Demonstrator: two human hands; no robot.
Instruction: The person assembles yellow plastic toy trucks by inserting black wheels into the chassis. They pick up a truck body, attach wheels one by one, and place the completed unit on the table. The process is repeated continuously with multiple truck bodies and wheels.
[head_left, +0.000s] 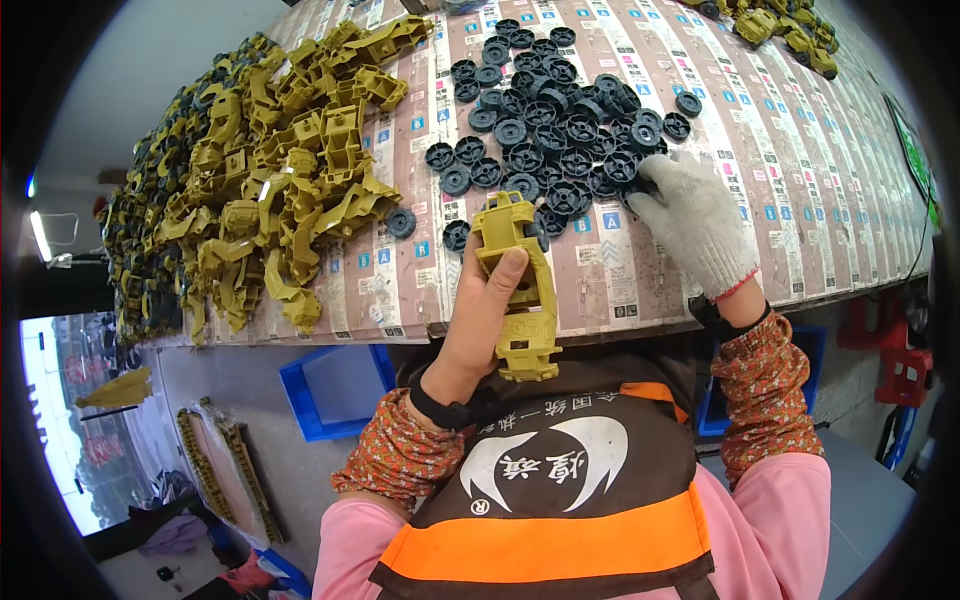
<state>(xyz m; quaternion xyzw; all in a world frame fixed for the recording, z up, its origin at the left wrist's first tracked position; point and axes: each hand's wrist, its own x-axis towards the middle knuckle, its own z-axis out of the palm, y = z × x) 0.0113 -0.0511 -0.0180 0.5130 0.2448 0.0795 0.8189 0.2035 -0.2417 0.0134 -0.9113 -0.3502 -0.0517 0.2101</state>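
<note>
My bare left hand (487,312) is wrapped round a yellow plastic toy truck body (526,322), held upright at the table's near edge. A dark wheel shows on the right side of the body, near its upper part. My right hand (692,222), in a pale knitted glove, reaches to the right border of a heap of black toy wheels (548,132). Its fingertips are bent down against the wheels there; whether they pinch one is hidden. Beside the left hand lies a single wheel (456,236).
A large pile of yellow truck bodies (300,160) covers the table's left side, with dark wheels among those farther left. More yellow vehicles (790,35) lie at the far right. The table (800,220) has a printed paper cover. A blue bin (338,390) stands below its front edge.
</note>
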